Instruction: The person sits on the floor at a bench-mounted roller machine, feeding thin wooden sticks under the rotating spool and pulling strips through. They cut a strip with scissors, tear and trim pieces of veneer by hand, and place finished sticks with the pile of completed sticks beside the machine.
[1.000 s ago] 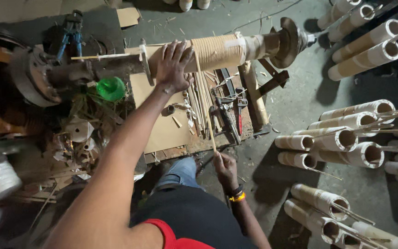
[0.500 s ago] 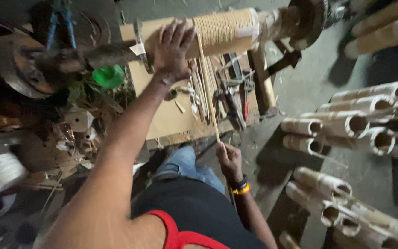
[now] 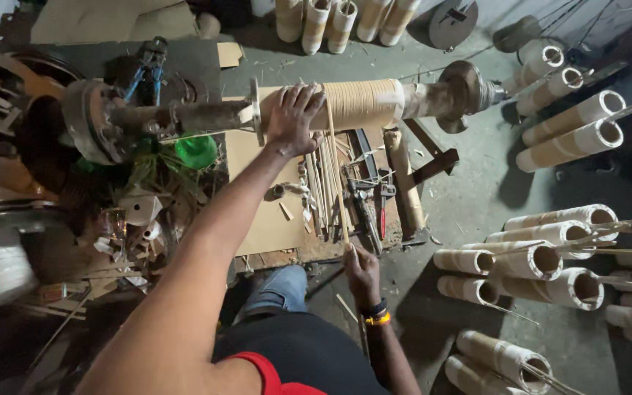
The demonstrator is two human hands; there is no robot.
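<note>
A long horizontal spindle of rusty metal (image 3: 184,115) lies across the work area, and on it sits a pale tan roll of wound strip material (image 3: 363,102) — already built up into a thick, even band of turns across its middle stretch. The left hand (image 3: 294,117) rests on the near end of that roll, fingers spread and palm pressed flat against the windings. The right hand (image 3: 361,274) is low, close to the person's knee, its fingers pinched around the lower end of a thin pale strip (image 3: 338,179) that runs taut and nearly straight up to the roll beside the left hand.

Judging by how things lie, the winding looks well under way but not closed off: the strip is not yet fully on the roll, and its free length reaches all the way to the pinching hand. How much more must go on cannot be told.

Beneath the spindle a flat cardboard-covered wooden tabletop (image 3: 265,212) carries more loose strips, a red-handled tool (image 3: 384,208) and scraps. A green plastic cap (image 3: 196,151) sits to the left. On the concrete floor to the right lie many finished pale cylinders (image 3: 528,260) — hollow-cored, stacked near one another.
</note>
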